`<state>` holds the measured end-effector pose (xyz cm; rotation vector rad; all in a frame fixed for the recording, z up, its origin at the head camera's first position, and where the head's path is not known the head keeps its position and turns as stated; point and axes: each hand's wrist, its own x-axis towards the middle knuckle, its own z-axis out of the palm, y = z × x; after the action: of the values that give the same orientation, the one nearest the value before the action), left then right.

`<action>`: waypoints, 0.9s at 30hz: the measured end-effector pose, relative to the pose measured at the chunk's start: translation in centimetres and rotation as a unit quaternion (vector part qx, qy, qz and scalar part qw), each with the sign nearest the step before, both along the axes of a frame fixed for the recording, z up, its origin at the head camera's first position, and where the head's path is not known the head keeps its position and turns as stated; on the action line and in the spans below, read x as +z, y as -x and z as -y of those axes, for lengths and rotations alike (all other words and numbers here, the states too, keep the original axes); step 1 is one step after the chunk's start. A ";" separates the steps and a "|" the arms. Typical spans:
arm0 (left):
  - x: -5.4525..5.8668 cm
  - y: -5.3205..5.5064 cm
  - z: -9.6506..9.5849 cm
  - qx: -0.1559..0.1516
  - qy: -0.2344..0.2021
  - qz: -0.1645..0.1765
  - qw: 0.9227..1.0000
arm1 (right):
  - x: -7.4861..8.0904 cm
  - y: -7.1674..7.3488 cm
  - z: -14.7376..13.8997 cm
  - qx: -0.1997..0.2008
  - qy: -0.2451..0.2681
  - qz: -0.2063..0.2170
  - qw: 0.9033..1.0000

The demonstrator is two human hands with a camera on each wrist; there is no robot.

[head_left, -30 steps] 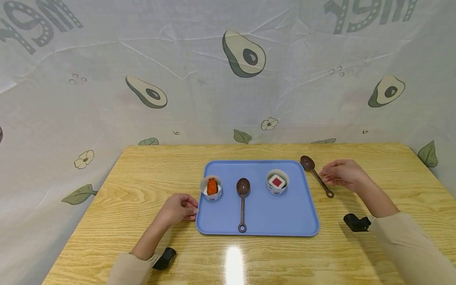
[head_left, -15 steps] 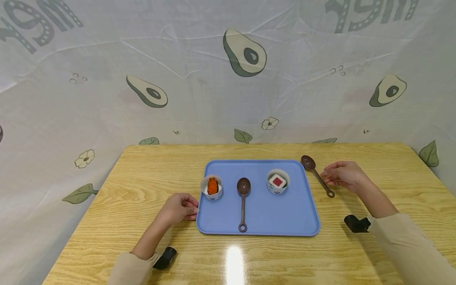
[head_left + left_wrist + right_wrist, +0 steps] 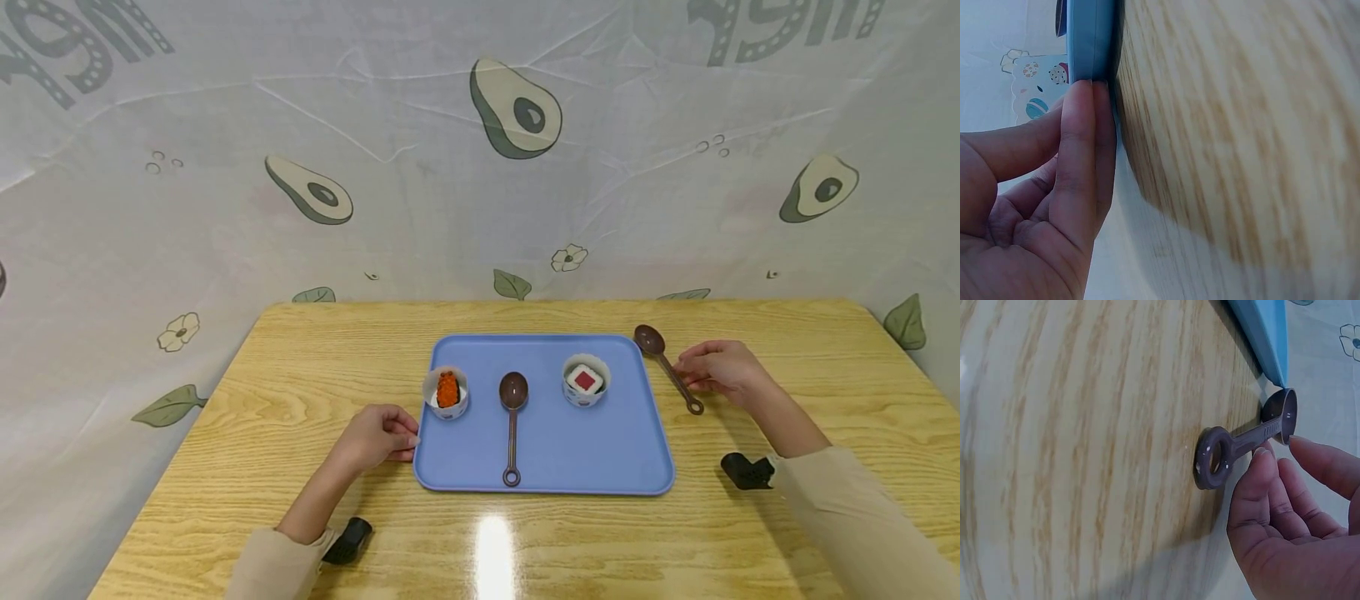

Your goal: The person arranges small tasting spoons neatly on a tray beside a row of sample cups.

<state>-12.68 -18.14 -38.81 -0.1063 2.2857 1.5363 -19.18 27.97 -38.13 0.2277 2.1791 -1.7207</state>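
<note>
Edging slightly inward, the person's right hand [image 3: 722, 368] has moved. Between both hands lies a blue, round-cornered rectangular tray [image 3: 461, 458]; the left hand [image 3: 375, 437] touches its left rim, grip impossible to tell. Released, thumb and fingers parted, the right hangs beside a dark-brown, round-bowled spoon [image 3: 667, 367] by the tray's far right corner.

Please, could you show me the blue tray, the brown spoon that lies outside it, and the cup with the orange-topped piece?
Blue tray [image 3: 551, 437]: head view, on its bare bottom.
Brown spoon [image 3: 1251, 439]: right wrist view, on its handle.
Cup with the orange-topped piece [image 3: 451, 413]: head view, on its front wall.
</note>
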 end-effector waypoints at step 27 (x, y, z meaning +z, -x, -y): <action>-0.1 0.0 0.0 0.000 0.006 0.000 1.000 | -0.7 0.1 0.8 0.010 -0.049 -0.018 0.999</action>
<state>-12.73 -18.17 -38.94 -0.1081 2.2958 1.5225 -19.27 27.22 -38.88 0.2011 2.2854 -1.6217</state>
